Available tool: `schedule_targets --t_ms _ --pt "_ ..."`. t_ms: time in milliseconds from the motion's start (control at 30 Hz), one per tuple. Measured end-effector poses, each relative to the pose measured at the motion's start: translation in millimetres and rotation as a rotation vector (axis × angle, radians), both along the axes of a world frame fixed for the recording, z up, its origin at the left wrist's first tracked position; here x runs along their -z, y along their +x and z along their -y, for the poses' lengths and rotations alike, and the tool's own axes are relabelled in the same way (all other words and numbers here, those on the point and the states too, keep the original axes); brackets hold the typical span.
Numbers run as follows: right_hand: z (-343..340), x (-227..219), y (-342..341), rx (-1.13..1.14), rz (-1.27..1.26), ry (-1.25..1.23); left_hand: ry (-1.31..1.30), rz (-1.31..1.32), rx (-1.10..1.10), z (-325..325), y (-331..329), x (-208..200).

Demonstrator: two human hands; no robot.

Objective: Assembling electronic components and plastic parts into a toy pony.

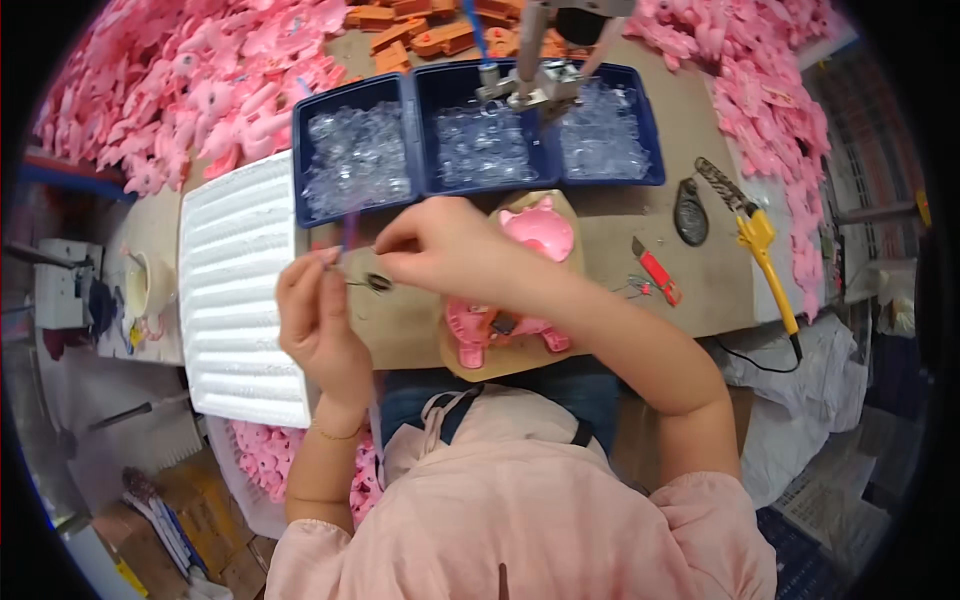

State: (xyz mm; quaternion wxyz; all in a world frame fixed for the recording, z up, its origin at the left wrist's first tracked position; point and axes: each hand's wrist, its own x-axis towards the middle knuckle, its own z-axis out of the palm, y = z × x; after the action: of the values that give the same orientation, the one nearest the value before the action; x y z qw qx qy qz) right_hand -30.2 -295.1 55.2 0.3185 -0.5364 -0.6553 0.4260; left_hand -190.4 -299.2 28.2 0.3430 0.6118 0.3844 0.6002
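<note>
Small dark ring [379,283], thin, pinched in fingertips [340,262]

Single head view, worn camera, looking steeply down from above the person's chest onto the bench [640,240]. It faces forward toward the blue tray [420,185] at the bench's far side (fisheye bending at the rim). Close range; hands sit just nearer than the tray.

I see bright, even light from overhead and soft, short shadows. Clear parts in the blue trays [478,140] glint. Both my hands [440,250] look slightly blurred. The edges bend strongly, with black corners.
</note>
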Motion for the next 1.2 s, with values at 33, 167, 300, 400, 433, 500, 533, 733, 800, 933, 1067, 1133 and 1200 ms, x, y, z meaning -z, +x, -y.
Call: schedule_targets --t_ms 33,167,300,400,433,500,533,733,800,933,1067,1133,1200 --pt "-2.8 5.4 -4.6 0.019 0.015 -0.007 -0.007 0.035 -0.031 -3.3 0.2 4.2" --pt "14.3 12.1 8.4 0.127 0.493 0.527 -0.28 -0.044 0.055 -5.5 -2.1 8.3" --pt "81.2 -18.0 35.6 0.251 0.553 0.559 0.2 -0.622 0.091 7.2 -10.0 18.4" --pt "150.9 -26.8 81.5 0.508 0.421 0.011 0.222 -0.706 0.251 16.8 -22.9 23.9" --pt "173.6 -18.0 100.5 0.791 0.159 -0.258 0.278 -0.731 0.343 17.8 -21.7 24.4" --pt "214.0 -0.3 148.5 1.092 -0.023 -0.33 0.276 -0.661 0.437 18.0 -14.3 21.5" --pt "237.1 16.4 175.0 1.223 -0.068 -0.241 0.262 -0.681 0.426 18.3 -11.5 21.1" --pt "223.2 35.6 225.4 1.107 0.18 0.483 0.398 -0.606 0.575 19.4 -8.9 29.8" --pt "219.1 30.5 243.8 0.993 0.475 0.359 0.393 -0.622 0.55 24.0 -11.0 37.3" --pt "202.9 4.6 225.0 0.881 0.605 0.315 0.493 -0.685 0.487 36.5 -13.1 39.1" --pt "217.9 3.1 206.4 0.899 0.459 0.418 0.763 -0.735 0.443 41.4 -17.4 50.7" --pt "236.4 -2.4 196.9 1.065 0.078 0.472 0.775 -0.772 0.425 43.1 -15.0 52.3" --pt "255.0 -3.8 196.4 1.096 -0.195 0.515 0.788 -0.806 0.411 46.1 -13.5 50.3"
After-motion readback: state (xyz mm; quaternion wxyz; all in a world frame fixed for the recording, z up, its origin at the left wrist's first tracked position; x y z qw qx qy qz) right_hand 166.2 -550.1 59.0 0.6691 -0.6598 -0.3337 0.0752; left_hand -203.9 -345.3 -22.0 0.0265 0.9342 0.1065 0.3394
